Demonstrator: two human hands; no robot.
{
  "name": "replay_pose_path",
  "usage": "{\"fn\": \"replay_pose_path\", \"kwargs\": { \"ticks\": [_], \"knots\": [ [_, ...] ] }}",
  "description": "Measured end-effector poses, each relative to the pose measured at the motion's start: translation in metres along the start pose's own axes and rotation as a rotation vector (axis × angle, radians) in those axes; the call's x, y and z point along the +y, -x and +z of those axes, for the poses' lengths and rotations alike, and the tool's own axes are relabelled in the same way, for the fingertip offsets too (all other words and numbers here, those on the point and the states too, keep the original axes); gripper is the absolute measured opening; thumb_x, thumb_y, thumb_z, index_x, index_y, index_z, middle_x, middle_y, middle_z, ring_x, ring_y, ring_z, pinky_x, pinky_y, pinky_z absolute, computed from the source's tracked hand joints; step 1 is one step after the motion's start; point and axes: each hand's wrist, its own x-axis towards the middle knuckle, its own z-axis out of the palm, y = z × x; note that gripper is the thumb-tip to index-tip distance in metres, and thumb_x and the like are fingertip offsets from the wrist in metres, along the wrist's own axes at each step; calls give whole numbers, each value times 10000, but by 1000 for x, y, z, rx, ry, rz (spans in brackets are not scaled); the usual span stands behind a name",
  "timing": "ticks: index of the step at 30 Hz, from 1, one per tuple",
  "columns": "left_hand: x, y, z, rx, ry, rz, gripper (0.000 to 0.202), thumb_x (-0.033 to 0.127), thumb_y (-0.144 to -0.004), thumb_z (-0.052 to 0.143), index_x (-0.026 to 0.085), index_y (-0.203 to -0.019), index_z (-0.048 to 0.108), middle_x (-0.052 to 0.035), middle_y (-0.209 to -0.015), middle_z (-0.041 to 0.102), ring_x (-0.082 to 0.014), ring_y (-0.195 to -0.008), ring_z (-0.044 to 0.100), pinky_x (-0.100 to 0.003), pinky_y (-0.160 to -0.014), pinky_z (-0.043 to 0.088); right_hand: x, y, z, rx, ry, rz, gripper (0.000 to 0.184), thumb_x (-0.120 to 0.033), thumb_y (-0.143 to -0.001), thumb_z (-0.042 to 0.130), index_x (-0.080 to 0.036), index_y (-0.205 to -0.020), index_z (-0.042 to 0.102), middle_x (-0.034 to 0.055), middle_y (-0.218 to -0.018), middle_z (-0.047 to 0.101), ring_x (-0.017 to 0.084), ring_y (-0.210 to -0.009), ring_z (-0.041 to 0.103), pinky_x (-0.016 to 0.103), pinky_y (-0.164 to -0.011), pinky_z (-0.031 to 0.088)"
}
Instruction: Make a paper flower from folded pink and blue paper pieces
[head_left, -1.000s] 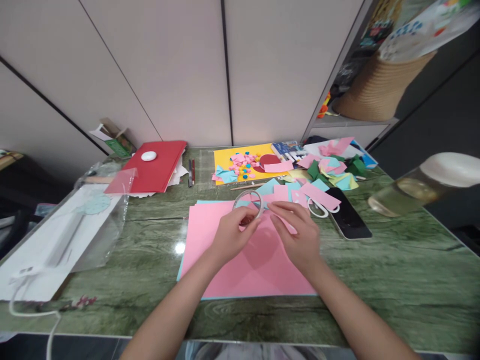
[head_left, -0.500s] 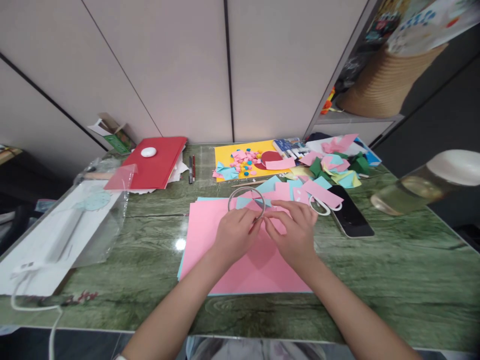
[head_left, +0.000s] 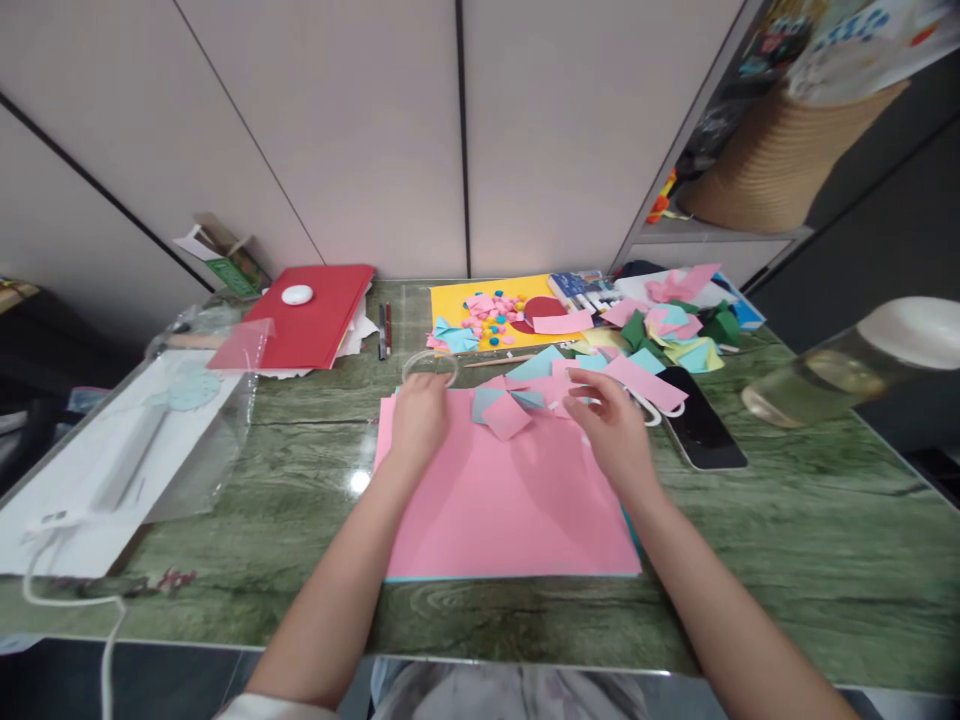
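My left hand [head_left: 421,415] is closed over the near side of a thin clear ring [head_left: 430,357], which looks like a roll of tape. It sits at the far left corner of a pink paper sheet stack [head_left: 510,510]. On the stack's back edge lies a folded pink and blue paper piece [head_left: 507,408], between my two hands. My right hand [head_left: 616,425] hovers over the stack's right back part, thumb and fingers curved and apart. Its fingertips are close to pink paper scraps [head_left: 564,372]; I cannot make out anything between them.
Behind lie a yellow sheet [head_left: 442,303] with small folded paper bits, and markers [head_left: 592,300]. White-handled scissors [head_left: 651,412], a phone [head_left: 703,420] and a bottle [head_left: 810,385] are at right. At left are a red folder [head_left: 322,320], pens [head_left: 385,330] and a plastic sleeve [head_left: 202,450].
My hands have moved apart. The left carried the clear ring leftward and down toward the table; the right moved slightly right. The folded paper between them now shows.
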Motion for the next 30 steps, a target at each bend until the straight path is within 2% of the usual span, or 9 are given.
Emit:
{"fn": "replay_pose_path", "kwargs": {
  "ticks": [2,4,7,8,11,14,17,23,30],
  "knots": [
    [-11,-5,0,10,-37,-54,399,9,-767,364,60,-1131,519,-196,-1247,487,-282,-1198,392,-408,-965,298,2,4,6,-43,89,-56,432,-248,-745,577,-261,-1167,487,53,-1101,545,186,-915,541,352,-766,438],
    [-9,-3,-3,12,-43,-81,435,25,-772,354,68,-1189,470,-195,-1306,425,-289,-1230,355,-413,-967,294,7,7,14,-67,202,-137,559,-212,-726,588,-256,-1253,408,63,-1106,538,198,-943,519,370,-807,426],
    [8,6,-8,-96,3,-98,283,226,-815,421,129,-1036,568,-129,-998,627,-252,-923,581,-350,-762,433,20,6,25,-77,366,-254,621,-176,-722,581,-244,-1298,360,63,-1097,562,221,-969,489,398,-852,400],
    [14,9,-10,-214,59,-98,256,311,-811,441,144,-902,613,-97,-839,659,-228,-772,614,-322,-672,450,23,6,28,-79,412,-280,607,-168,-731,570,-245,-1297,363,53,-1066,587,226,-956,488,403,-851,394],
    [25,16,-12,-765,425,-149,408,494,-776,449,142,-658,620,-66,-614,646,-168,-531,595,-273,-553,453,27,3,32,-35,494,-337,553,-158,-778,514,-249,-1300,356,18,-886,653,224,-878,506,406,-830,386],
    [28,18,-7,-998,779,-255,430,531,-721,515,122,-710,648,-86,-635,663,-161,-533,611,-261,-546,477,23,3,30,102,498,-392,570,-179,-806,489,-238,-1337,290,3,-809,660,212,-833,525,407,-836,376],
    [31,19,2,-1045,964,-303,429,516,-697,560,116,-801,675,-106,-679,678,-174,-565,631,-268,-540,488,18,4,26,150,461,-409,636,-194,-799,506,-229,-1367,221,1,-834,657,207,-848,533,407,-843,375],
    [33,22,11,-1008,1025,-373,421,492,-674,597,113,-843,671,-125,-718,691,-188,-569,642,-278,-523,488,23,-2,29,-35,516,-409,661,-171,-768,552,-225,-1361,263,20,-867,660,222,-866,526,394,-801,382],
    [38,21,4,-1039,1067,-400,463,517,-662,616,111,-880,660,-129,-769,694,-177,-594,645,-253,-511,458,14,-1,19,130,398,-406,711,-179,-781,561,-233,-1384,189,-13,-758,656,201,-794,569,411,-828,390]
  ]
}}
